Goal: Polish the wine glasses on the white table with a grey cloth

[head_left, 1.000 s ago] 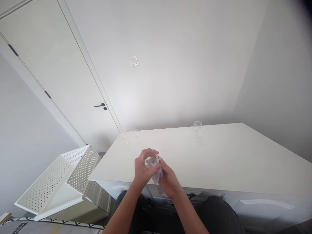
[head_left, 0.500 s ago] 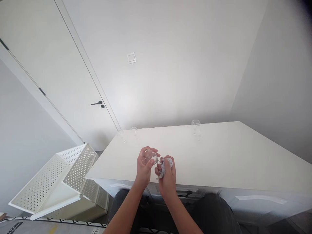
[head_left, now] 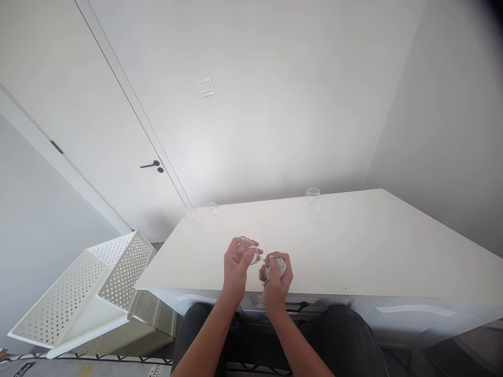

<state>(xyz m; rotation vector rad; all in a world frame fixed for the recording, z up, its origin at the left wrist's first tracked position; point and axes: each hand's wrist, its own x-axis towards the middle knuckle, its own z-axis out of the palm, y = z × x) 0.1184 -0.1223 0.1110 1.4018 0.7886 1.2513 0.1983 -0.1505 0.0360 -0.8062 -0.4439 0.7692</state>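
A clear wine glass [head_left: 253, 255] is tipped on its side above the front part of the white table. My left hand [head_left: 238, 264] is wrapped round its bowl, with the thumb along the near side. The stem points right, toward my right hand [head_left: 277, 277]. That hand is closed on a bunched pale grey cloth [head_left: 280, 268], which sits at the foot end of the glass. The foot itself is hidden by the cloth and fingers.
Clear glasses stand at the back of the white table [head_left: 353, 241]: one glass [head_left: 313, 199] right of centre, another [head_left: 212, 209] at the left, and a fainter one [head_left: 192, 214] by the corner. A white perforated basket [head_left: 66, 298] stands left of the table.
Both hands have shifted slightly right in view. The right hand and cloth have turned a little and moved outward along the stem end. The view has tilted a little.
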